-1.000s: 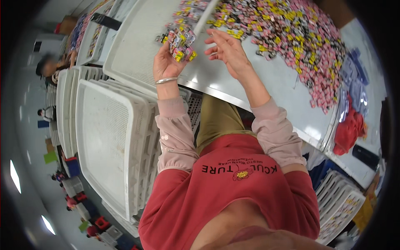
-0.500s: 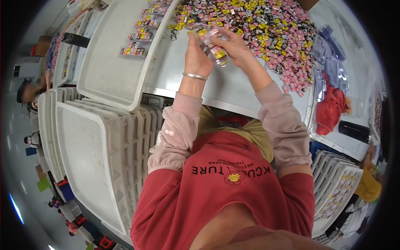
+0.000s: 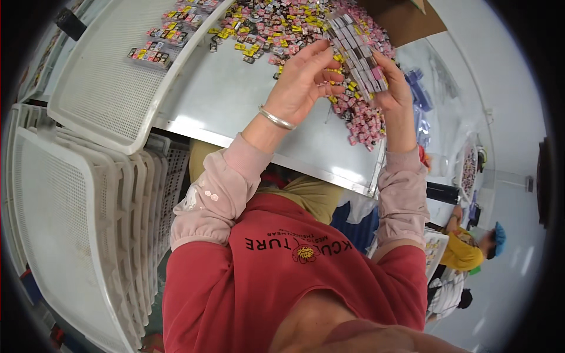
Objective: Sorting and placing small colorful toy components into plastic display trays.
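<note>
My right hand (image 3: 393, 88) grips the lower right side of a clear plastic pack (image 3: 356, 56) filled with rows of small white, dark and pink pieces. The pack is held tilted above the pile. Just left of it is my left hand (image 3: 303, 79), a metal bangle on its wrist. Its fingers are apart and slightly bent, with nothing in them; whether a fingertip touches the pack I cannot tell. Beyond and beneath the hands spreads a heap of small pink, yellow and dark wrapped pieces (image 3: 265, 26) on a shiny metal table (image 3: 206, 100).
A white perforated tray (image 3: 97, 88) at the left holds several filled packs (image 3: 150, 54). Below it stand stacked white trays (image 3: 53, 194). A cardboard box (image 3: 406, 20) sits at the far right, with purple-blue plastic trays (image 3: 419, 94) nearer. Another person in yellow (image 3: 462, 250) is off to the right.
The pack has moved right and been turned, and my right hand now grips its right side. My left hand has come off it with fingers spread. The whole view has swung to the right.
</note>
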The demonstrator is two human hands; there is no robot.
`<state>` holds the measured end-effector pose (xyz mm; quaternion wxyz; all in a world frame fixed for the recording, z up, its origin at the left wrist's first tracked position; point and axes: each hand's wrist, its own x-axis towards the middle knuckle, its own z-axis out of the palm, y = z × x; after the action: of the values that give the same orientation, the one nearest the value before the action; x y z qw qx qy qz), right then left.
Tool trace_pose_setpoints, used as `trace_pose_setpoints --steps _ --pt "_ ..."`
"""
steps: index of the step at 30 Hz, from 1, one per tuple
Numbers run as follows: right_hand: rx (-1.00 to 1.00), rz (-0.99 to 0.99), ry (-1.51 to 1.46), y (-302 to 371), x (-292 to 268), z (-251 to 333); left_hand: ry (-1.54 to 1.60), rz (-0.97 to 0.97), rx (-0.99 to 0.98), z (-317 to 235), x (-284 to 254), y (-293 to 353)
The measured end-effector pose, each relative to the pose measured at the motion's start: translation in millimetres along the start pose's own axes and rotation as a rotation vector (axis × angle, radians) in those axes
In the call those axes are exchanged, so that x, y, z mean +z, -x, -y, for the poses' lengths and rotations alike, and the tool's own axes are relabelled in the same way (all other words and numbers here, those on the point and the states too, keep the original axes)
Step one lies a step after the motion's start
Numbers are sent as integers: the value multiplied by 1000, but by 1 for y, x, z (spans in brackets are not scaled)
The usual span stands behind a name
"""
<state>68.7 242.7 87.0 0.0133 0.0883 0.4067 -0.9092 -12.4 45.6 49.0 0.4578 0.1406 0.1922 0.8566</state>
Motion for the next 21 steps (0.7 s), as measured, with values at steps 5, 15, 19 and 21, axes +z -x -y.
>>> trace_pose_setpoints --steps 5,15,19,21 --pt "-95 -96 43 11 7 -3 -171 32 139 -20 3 0" --pt "-47 -51 82 -8 31 -17 -429 48 432 -46 -6 9" --pt "-13 22 94 -24 53 -27 -644 48 552 -63 -20 14" --pt "22 41 78 -31 63 -34 -589 13 525 -69 -27 20"
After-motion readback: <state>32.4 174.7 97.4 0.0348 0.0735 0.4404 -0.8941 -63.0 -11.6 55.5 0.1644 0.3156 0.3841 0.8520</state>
